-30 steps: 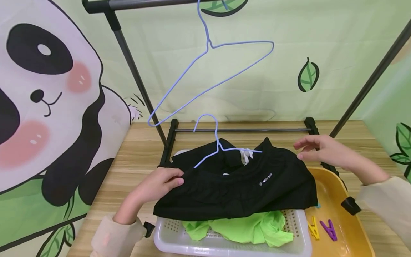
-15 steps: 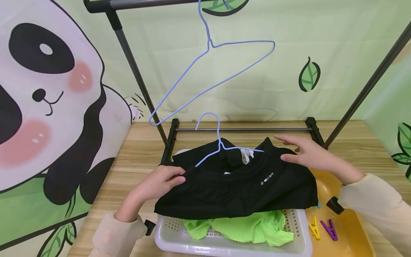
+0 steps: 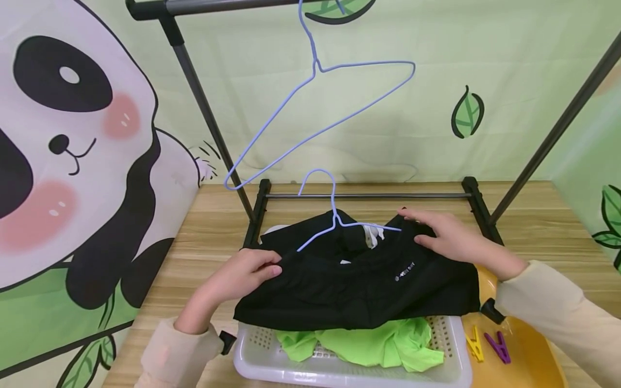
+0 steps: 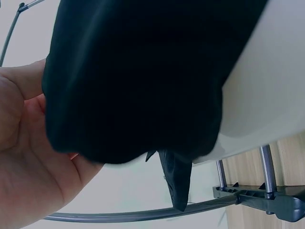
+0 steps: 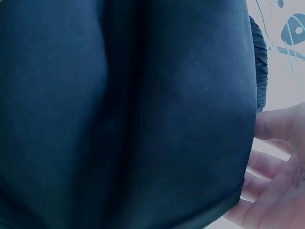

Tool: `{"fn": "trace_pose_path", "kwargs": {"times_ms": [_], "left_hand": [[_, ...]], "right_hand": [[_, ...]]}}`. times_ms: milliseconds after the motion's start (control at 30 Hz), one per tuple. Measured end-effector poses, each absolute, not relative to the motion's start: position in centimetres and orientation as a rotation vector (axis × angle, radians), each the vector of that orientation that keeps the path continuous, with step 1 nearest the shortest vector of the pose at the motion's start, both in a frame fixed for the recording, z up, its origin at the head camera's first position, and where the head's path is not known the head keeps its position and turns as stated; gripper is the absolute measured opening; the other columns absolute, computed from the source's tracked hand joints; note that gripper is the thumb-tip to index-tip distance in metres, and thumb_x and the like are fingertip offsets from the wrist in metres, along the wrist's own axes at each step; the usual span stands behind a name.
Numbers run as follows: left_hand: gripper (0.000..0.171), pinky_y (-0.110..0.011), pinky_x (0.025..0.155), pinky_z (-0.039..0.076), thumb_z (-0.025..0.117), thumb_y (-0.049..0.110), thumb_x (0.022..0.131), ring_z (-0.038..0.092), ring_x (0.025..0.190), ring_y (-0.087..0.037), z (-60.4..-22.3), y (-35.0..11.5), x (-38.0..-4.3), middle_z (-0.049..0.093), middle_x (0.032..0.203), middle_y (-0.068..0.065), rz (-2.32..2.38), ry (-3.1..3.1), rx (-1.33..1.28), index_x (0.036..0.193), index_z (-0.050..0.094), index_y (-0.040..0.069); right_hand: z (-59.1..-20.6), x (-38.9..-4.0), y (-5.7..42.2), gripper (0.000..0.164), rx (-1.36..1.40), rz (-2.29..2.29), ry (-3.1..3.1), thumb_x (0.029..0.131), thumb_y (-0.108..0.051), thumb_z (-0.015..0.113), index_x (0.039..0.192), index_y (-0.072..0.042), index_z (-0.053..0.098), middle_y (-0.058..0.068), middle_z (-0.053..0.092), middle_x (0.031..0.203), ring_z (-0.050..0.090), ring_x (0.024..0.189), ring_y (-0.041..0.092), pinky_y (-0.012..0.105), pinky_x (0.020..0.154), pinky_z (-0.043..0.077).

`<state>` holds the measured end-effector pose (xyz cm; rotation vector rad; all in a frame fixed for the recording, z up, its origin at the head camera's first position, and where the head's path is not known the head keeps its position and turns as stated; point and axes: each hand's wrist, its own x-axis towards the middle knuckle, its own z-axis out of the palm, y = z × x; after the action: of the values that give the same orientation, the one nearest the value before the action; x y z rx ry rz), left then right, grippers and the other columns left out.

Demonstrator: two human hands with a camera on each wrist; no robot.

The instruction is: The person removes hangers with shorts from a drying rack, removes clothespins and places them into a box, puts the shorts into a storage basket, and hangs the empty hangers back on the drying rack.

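Black shorts (image 3: 359,291) with small white lettering are spread over a white plastic basket (image 3: 349,377). A blue wire hanger (image 3: 333,205) has its hook above the waistband and its arms running into it; their ends are hidden. My left hand (image 3: 247,272) pinches the left side of the waistband, where the hanger's arm goes in. At the right side, my right hand (image 3: 451,237) lies over the waistband near the hanger's other end, its fingers and thumb spread apart. Black cloth fills most of the left wrist view, with the left palm (image 4: 33,152) beside it.
A second blue hanger (image 3: 317,124) hangs from the black rack (image 3: 233,6). Lime-green cloth (image 3: 368,345) lies in the basket. To the right, a yellow tray (image 3: 533,366) holds a yellow clothespin (image 3: 474,345) and a purple clothespin (image 3: 498,347).
My right hand has moved left from beyond the shorts' right edge onto the waistband. The left hand keeps its hold, and the lower hanger has shifted slightly right.
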<state>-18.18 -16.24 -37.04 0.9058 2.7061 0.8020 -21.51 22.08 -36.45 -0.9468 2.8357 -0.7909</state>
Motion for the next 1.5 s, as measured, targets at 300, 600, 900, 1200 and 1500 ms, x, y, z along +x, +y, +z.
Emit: {"fn": "trace_pose_path", "kwargs": {"times_ms": [300, 600, 900, 1200, 1500], "left_hand": [[0.008, -0.02, 0.06, 0.039, 0.055, 0.015, 0.087, 0.045, 0.063, -0.007, -36.9, -16.1, -18.1, 0.05, 0.067, 0.005, 0.805, 2.706, 0.897, 0.09, 0.061, 0.01], [0.009, -0.021, 0.059, 0.04, 0.055, 0.015, 0.086, 0.045, 0.064, -0.007, -36.8, -16.1, -18.2, 0.051, 0.068, 0.005, 0.818, 2.706, 0.925, 0.089, 0.062, 0.01], [0.01, -0.021, 0.06, 0.041, 0.056, 0.015, 0.086, 0.046, 0.065, -0.008, -36.4, -15.5, -18.4, 0.054, 0.069, 0.005, 0.829, 2.742, 0.929, 0.091, 0.062, 0.01], [0.01, -0.021, 0.06, 0.041, 0.057, 0.014, 0.085, 0.046, 0.065, -0.009, -35.4, -14.6, -18.9, 0.055, 0.07, 0.003, 0.793, 2.789, 0.987, 0.091, 0.063, 0.008], [0.009, -0.021, 0.059, 0.038, 0.057, 0.014, 0.085, 0.044, 0.061, -0.008, -33.9, -13.6, -19.3, 0.051, 0.065, 0.004, 0.775, 2.815, 1.038, 0.089, 0.062, 0.009]], "right_hand": [[-36.3, -21.4, 21.7, 0.038, -0.858, -0.782, 2.851, 0.08, 0.0, 0.059, 0.118, -0.001, 0.053, 0.02, 0.056, 0.117, 0.051, 0.109, 0.036, 0.05, 0.089, 0.039], [-36.1, -21.3, 21.5, 0.036, -0.867, -0.824, 2.857, 0.08, 0.002, 0.059, 0.115, -0.003, 0.056, 0.018, 0.059, 0.112, 0.054, 0.103, 0.033, 0.048, 0.085, 0.042], [-36.2, -21.1, 21.2, 0.031, -0.933, -0.907, 2.958, 0.077, 0.004, 0.061, 0.106, -0.006, 0.064, 0.015, 0.064, 0.102, 0.059, 0.094, 0.031, 0.043, 0.077, 0.047], [-35.7, -20.7, 20.9, 0.03, -1.107, -0.902, 3.095, 0.071, 0.005, 0.066, 0.099, -0.007, 0.068, 0.0, 0.057, 0.072, 0.04, 0.057, 0.002, 0.019, 0.052, 0.034], [-34.8, -20.0, 20.8, 0.032, -1.144, -0.925, 3.135, 0.07, 0.006, 0.066, 0.099, -0.007, 0.068, -0.004, 0.054, 0.071, 0.034, 0.056, 0.0, 0.018, 0.05, 0.03]]}}
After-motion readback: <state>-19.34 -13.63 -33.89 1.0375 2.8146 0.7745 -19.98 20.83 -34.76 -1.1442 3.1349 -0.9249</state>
